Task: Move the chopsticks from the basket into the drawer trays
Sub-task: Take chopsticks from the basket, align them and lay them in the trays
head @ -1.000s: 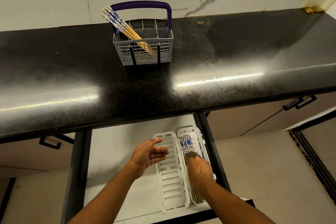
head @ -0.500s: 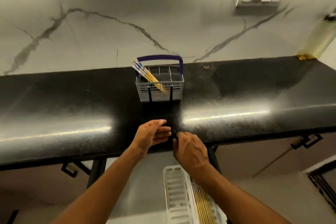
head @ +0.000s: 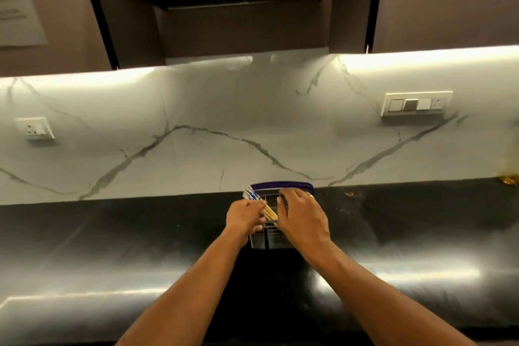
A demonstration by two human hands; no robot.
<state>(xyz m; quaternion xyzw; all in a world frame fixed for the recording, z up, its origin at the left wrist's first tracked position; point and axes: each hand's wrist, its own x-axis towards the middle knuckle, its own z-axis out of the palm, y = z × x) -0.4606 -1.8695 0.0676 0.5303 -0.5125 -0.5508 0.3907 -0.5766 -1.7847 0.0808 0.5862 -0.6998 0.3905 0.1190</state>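
1. Both bare forearms reach forward over the glossy black stone table (head: 112, 247); its near edge is cut off at the bottom.
2. The left hand (head: 245, 218) curls its grip around the bundle of wooden chopsticks with blue-and-white patterned tops (head: 254, 196), which lean left out of the basket.
3. The right hand (head: 302, 215) covers the grey plastic cutlery basket with a purple handle (head: 271, 239); its grip seems to rest on the rim, though I cannot tell for sure.
4. Behind stands a white marble backsplash (head: 252, 121).

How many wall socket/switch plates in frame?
2. A small socket plate on the backsplash at far left; a wider switch panel on the backsplash at upper right. Others may lie outside the frame.
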